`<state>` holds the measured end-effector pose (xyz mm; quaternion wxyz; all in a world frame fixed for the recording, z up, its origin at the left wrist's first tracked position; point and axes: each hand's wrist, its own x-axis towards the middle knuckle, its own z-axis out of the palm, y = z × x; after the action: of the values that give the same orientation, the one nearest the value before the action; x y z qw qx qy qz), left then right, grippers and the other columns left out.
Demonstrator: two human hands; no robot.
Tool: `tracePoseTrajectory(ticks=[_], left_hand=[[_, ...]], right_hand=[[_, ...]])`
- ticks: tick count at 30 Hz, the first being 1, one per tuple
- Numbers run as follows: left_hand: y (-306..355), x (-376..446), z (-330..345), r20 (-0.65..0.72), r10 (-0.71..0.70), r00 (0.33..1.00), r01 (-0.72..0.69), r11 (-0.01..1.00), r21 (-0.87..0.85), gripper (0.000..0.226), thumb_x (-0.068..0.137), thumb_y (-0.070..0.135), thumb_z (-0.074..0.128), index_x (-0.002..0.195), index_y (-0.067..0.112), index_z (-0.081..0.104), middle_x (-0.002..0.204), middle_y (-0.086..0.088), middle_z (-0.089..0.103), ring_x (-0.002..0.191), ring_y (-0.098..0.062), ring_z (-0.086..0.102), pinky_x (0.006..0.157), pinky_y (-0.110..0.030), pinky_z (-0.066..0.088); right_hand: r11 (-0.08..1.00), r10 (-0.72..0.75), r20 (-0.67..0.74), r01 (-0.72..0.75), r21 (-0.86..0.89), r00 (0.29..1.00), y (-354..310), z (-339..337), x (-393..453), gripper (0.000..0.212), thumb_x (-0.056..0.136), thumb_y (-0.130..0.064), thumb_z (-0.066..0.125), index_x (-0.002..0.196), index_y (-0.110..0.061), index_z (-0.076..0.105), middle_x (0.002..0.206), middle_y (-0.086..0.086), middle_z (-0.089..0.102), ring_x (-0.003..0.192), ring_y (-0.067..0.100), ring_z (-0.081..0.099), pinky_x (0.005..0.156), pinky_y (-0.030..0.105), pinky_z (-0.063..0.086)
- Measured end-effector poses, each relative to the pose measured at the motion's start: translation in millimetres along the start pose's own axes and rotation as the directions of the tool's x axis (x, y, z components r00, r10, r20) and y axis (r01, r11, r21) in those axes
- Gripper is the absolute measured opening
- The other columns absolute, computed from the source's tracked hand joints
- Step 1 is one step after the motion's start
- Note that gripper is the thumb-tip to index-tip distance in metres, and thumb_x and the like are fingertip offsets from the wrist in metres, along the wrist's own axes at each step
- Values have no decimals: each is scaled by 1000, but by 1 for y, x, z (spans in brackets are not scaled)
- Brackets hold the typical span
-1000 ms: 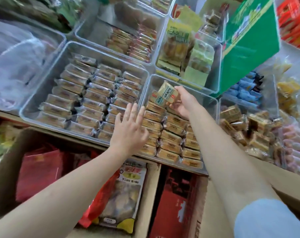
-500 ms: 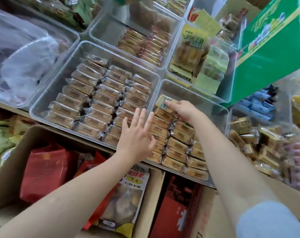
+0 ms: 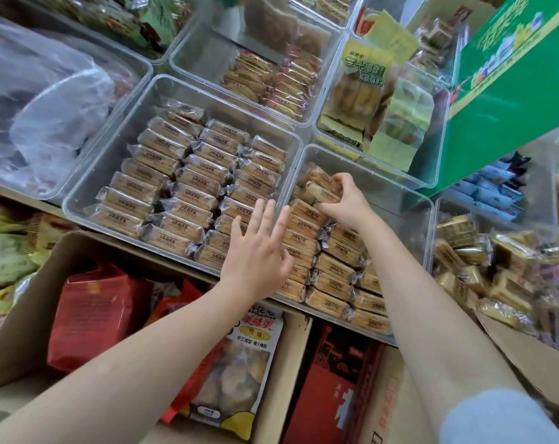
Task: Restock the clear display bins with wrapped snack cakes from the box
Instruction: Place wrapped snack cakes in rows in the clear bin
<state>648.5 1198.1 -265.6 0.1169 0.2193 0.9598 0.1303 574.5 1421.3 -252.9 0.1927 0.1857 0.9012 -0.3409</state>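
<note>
Two wrapped snack cakes point(image 3: 320, 187) sit at the far end of the rows in the right clear bin point(image 3: 409, 200), with the right hand point(image 3: 345, 203) curled over them, fingers pinching the wrappers. Just beside it, the left hand point(image 3: 259, 251) lies flat with fingers spread and straight, holding nothing, over the wall shared with the left clear bin point(image 3: 118, 149), which is full of cakes in three rows. Below the shelf edge stands an open cardboard box point(image 3: 41, 283) holding red packets point(image 3: 95, 315).

Two bins side by side: left bin point(image 3: 79, 200) and right bin point(image 3: 400, 200), both holding cakes point(image 3: 182, 200); box point(image 3: 41, 283) in front, below.
</note>
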Motion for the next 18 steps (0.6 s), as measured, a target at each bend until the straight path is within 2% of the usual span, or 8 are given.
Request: tracePoseTrajectory(ticks=[2,4,6,8,10,12,15,18], left_hand=[[0,0,0,1,2,1000,-2,1000,-2,76,97,44,31,162,18,0,169,-12,4,156,-27,-4,121,-59,16],[-1,0,1,-5,-1,1000,1,1000,-6,76,97,43,31,162,18,1,169,-12,4,156,-28,-3,121,-59,16],[0,0,1,-7,-2,1000,2,1000,-9,75,97,43,31,162,18,1,169,-12,4,156,-28,-3,121,-59,17],[0,0,1,-7,-1,1000,1,1000,-9,75,98,42,31,162,18,1,169,-12,4,156,-27,-3,121,-59,17],[0,0,2,-14,-2,1000,2,1000,-7,75,97,42,30,162,18,0,169,-12,4,156,-28,-3,121,-59,17],[0,0,3,-19,-6,1000,6,1000,-7,75,97,43,30,162,18,0,169,-12,4,156,-28,-3,121,-59,17],[0,0,3,-13,-5,1000,5,1000,-11,75,98,43,30,162,18,-1,169,-11,2,156,-27,-5,122,-59,15],[0,0,2,2,-3,1000,3,1000,-6,75,98,43,29,162,19,-3,169,-11,-1,156,-27,-7,122,-59,13]], right_hand=[[1000,-5,79,3,25,997,-1,-4,-1,66,86,-33,69,142,-26,37,131,4,44,110,20,50,83,30,43],[998,47,121,-53,46,992,-4,-2,-3,59,94,-45,54,148,-30,35,139,5,34,124,27,43,97,43,40],[988,136,48,-132,-78,990,-6,7,-4,55,99,-57,38,149,-36,31,148,10,29,132,35,39,105,54,36],[959,160,-61,-170,-228,985,-9,18,-5,53,101,-62,26,146,-35,33,147,17,36,127,40,46,101,54,42],[961,92,-117,-119,-250,989,-16,29,-5,52,102,-60,24,141,-28,37,135,17,50,115,37,55,86,44,44],[976,30,-133,-58,-210,991,-23,35,-4,51,103,-57,27,140,-25,39,132,15,52,114,33,55,83,39,41],[995,45,-107,-54,-82,993,-21,38,-6,53,104,-54,31,149,-25,32,145,16,42,130,34,46,101,45,40],[983,75,-80,-88,-163,994,-18,44,-9,61,103,-57,26,155,-26,18,154,19,31,138,37,38,110,51,32]])
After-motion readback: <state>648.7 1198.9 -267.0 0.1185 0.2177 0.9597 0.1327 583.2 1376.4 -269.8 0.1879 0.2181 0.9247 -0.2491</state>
